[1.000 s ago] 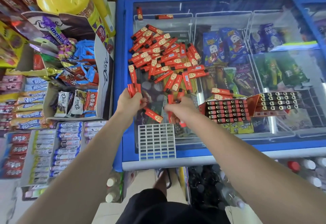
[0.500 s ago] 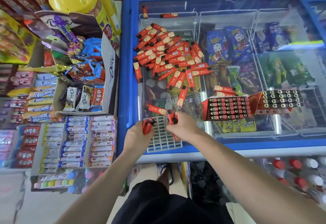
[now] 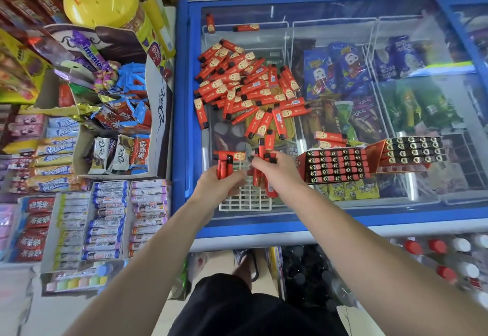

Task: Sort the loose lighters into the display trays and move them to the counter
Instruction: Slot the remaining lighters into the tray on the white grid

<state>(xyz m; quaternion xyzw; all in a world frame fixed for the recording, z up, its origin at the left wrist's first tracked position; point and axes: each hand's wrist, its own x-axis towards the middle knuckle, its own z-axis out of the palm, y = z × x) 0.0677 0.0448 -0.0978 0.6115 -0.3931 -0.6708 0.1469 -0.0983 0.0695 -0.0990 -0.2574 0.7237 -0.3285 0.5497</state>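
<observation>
- On the shop floor at far left: snack rack (image 3: 87, 129) with Dove chocolate and Mentos, apart from the sorting and playing no part in it.
- Over the near edge of the freezer lid (image 3: 343, 219): left hand (image 3: 219, 185), grip curled round a small bunch of red lighters (image 3: 224, 168), held upright, probably so as to drop end-first into slots.
- Directly beneath: white grid tray (image 3: 245, 201), mostly bare, set close to both hands for short reaches.
- Just right: right hand (image 3: 277, 171), grip closed on several more lighters, ends bunched together.
- Farther back on the glass: loose lighter pile (image 3: 245, 84), unsorted.
- At right: two filled trays (image 3: 335, 162), parked aside, not yet moved to the bench.
</observation>
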